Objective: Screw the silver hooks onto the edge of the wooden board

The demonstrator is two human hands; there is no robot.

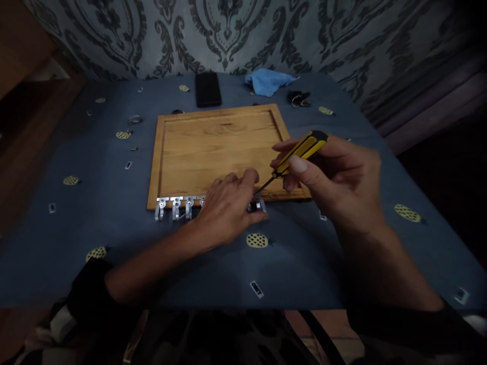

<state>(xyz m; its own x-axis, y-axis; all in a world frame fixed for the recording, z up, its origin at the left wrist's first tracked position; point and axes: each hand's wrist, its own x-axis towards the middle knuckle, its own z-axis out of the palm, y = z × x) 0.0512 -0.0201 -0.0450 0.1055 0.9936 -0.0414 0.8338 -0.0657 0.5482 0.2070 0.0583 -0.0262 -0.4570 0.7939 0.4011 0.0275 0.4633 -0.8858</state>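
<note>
My right hand (335, 182) grips a yellow-and-black screwdriver (302, 149) by its handle, the shaft slanting down and left. Its tip meets the near edge of a framed wooden board (213, 147), beside a metal hook (259, 206). My left hand (228, 208) rests over that edge, fingers bent on the wood and thumb below, closed around the hook, which is partly hidden. Left of this hand, several silver hooks (176, 207) sit in a row along the edge. Part of the row disappears under my left hand.
Behind the board lie a black phone (208, 89), a blue cloth (269, 82) and a dark object with a ring (299, 98). A loose metal hook (134, 119) and a small metal piece (134, 149) are on the left of the patterned tablecloth (289, 274). A patterned wall (228, 35) borders the far side.
</note>
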